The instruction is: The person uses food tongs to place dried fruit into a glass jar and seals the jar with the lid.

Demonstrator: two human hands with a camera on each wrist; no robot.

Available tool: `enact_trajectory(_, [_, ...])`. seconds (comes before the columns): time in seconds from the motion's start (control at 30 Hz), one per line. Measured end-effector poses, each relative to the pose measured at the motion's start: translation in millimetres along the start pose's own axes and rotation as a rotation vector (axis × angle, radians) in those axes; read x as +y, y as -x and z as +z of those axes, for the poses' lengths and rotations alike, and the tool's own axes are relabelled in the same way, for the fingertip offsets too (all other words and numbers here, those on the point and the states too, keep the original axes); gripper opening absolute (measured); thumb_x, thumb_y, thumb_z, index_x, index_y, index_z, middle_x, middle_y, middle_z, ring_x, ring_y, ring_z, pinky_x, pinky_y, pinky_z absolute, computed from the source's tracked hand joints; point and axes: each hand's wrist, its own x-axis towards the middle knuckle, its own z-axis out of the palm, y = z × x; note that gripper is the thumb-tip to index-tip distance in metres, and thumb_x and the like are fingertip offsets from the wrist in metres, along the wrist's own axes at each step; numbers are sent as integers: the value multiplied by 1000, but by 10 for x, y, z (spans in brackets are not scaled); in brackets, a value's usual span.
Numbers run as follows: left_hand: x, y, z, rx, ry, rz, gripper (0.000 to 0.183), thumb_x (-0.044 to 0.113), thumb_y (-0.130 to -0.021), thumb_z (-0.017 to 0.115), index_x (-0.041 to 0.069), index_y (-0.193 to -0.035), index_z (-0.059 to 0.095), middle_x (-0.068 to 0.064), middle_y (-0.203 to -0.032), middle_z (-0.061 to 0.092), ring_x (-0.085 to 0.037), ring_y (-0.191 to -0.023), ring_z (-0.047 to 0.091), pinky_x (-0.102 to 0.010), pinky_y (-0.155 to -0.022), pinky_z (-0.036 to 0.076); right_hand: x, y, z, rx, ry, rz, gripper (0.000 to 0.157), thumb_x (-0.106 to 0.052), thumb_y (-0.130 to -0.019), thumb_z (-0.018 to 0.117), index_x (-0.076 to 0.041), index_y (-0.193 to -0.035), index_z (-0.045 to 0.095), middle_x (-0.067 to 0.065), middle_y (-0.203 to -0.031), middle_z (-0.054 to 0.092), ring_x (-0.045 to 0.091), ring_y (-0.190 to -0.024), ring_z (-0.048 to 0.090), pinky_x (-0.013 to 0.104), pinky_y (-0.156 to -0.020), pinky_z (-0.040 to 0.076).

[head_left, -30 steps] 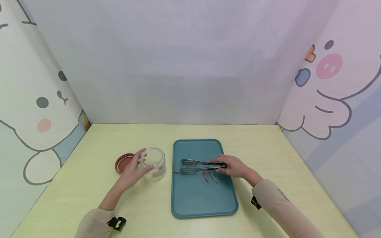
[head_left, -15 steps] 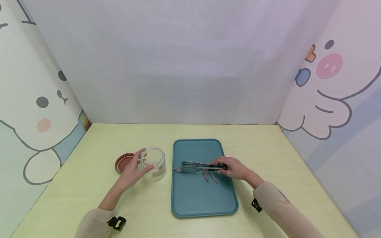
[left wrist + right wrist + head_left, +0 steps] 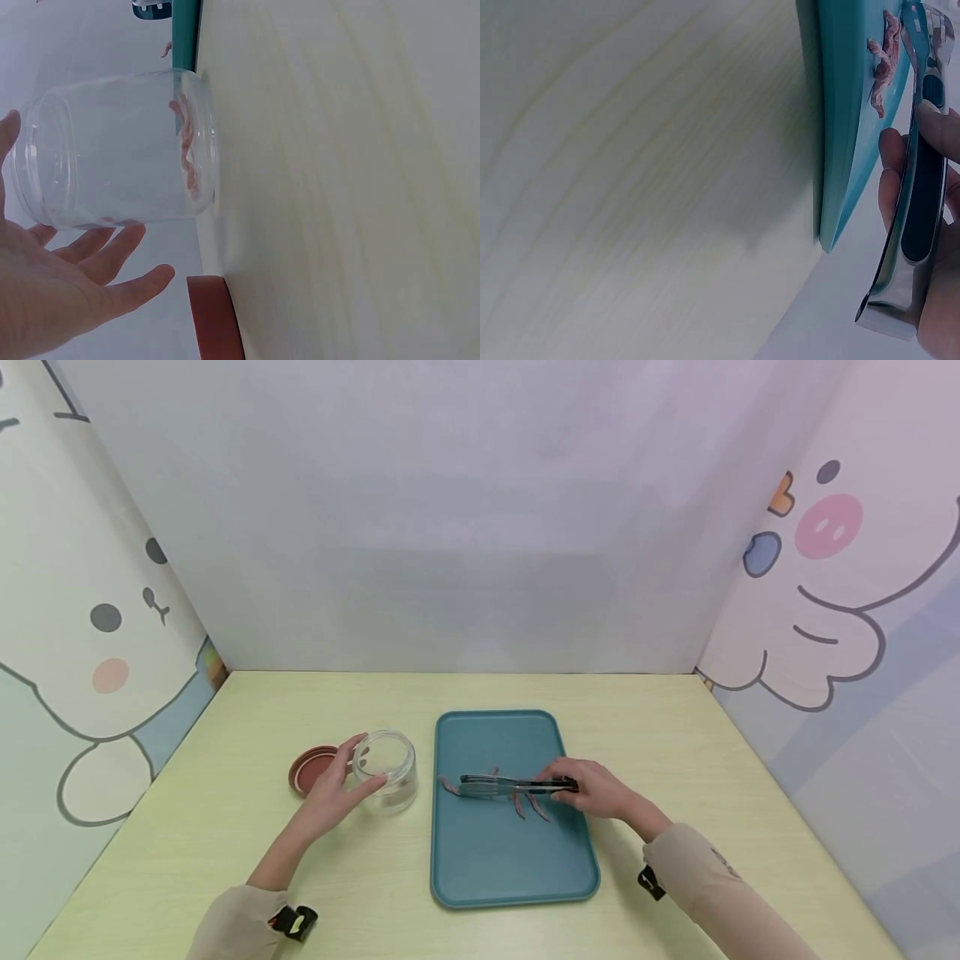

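Observation:
My left hand steadies a clear glass jar, its thumb on the near side and its fingers round the far side. In the left wrist view thin pinkish strips lie at the bottom of the jar. My right hand grips metal tongs by their dark handle. The tongs lie low over a blue-green tray, their arms almost together. Several pinkish-brown, meat-like strips rest on the tray under and beside them. Whether a strip is between the tong tips cannot be told.
A round reddish-brown lid lies on the pale wooden table left of the jar, partly behind my left hand. A plain pale wall stands behind the table. Sheets with cartoon animals hang at both sides.
The tongs' arms have come closer together, and the tongs have moved slightly right and nearer to me with my right hand. My left hand and the jar have stayed in place.

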Motion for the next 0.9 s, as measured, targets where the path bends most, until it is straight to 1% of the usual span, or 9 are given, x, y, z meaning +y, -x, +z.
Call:
enact_trajectory(0.3, [8,9,-1,6,-16,2,75,39,-81,61,13,-138,20,-21,-134,31,-44,-116,33,-57,-87,32,-28,22,24,9,-15,20,27,-4,-79,65,-16,-102,60,-5,-95,58,6,-65,44,22,-55,39])
enact_trajectory(0.63, [-12,-4,1,13,-18,14,75,40,-81,62,13,-137,21,-21,-134,32,-44,-116,34,-57,-86,33,-4,42,51,35,-19,12,26,-3,-78,65,-15,-101,61,-5,-94,59,5,-64,45,21,-55,39])
enact_trajectory(0.9, [-17,-15,6,16,-11,5,76,42,-79,62,15,-138,21,-19,-135,30,-43,-116,33,-57,-86,33,23,65,24,78,-37,53,27,-2,-79,64,-16,-101,61,-6,-86,58,7,-61,43,22,-53,39])
